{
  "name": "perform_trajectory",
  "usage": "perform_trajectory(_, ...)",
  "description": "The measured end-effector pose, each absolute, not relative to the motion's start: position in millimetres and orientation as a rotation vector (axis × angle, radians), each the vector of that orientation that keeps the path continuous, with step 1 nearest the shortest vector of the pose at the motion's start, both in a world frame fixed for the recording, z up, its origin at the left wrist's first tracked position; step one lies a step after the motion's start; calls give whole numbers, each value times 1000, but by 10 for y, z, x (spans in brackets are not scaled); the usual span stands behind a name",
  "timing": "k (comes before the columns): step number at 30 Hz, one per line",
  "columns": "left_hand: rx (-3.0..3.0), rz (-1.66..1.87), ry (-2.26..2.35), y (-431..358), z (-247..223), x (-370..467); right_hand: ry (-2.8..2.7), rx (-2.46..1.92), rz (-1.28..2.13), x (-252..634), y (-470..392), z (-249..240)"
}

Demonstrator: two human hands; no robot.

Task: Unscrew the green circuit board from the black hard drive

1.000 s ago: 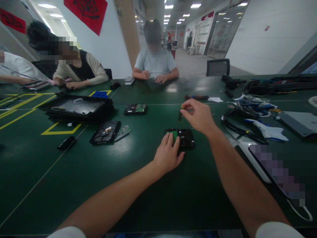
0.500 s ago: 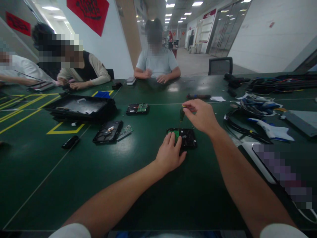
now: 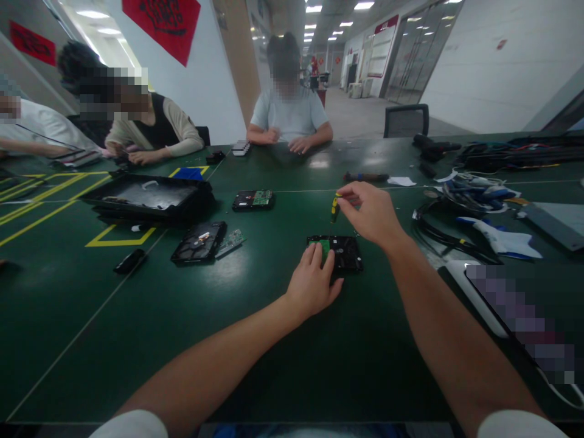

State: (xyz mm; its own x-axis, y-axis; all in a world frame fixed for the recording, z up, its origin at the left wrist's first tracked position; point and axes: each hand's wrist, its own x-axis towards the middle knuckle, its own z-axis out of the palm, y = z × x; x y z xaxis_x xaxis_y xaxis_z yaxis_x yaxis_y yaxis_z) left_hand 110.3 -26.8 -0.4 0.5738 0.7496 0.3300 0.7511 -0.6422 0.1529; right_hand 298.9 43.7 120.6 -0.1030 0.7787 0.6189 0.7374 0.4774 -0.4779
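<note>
A black hard drive (image 3: 349, 254) with a green circuit board lies on the table in front of me. Across its left part rest the outstretched fingers of my left hand (image 3: 314, 280), thumb apart near the front edge. Just behind the drive, my right hand (image 3: 369, 212) pinches the top of a small yellow-and-black screwdriver (image 3: 334, 210) between thumb and fingertips. The screwdriver stands nearly upright; its shaft is too thin to make out, so I cannot tell whether its tip touches the drive.
Another hard drive (image 3: 253, 200) lies farther back. At left are an opened drive (image 3: 199, 243), a loose circuit board (image 3: 230, 243) and a black tray (image 3: 150, 198). Cables (image 3: 474, 198) and a grey box (image 3: 556, 225) occupy the right. Another person (image 3: 289, 115) sits opposite.
The screwdriver has turned in my right fingers, so more of its yellow marking shows. My left hand and the hard drive have stayed in place.
</note>
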Motion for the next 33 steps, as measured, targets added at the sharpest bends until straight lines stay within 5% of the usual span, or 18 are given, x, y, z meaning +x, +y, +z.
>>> perform_trajectory(33, -2778, -577, -1327, -265, -6, 1110, -1790, -1270, 124, 2975, 445, 1184)
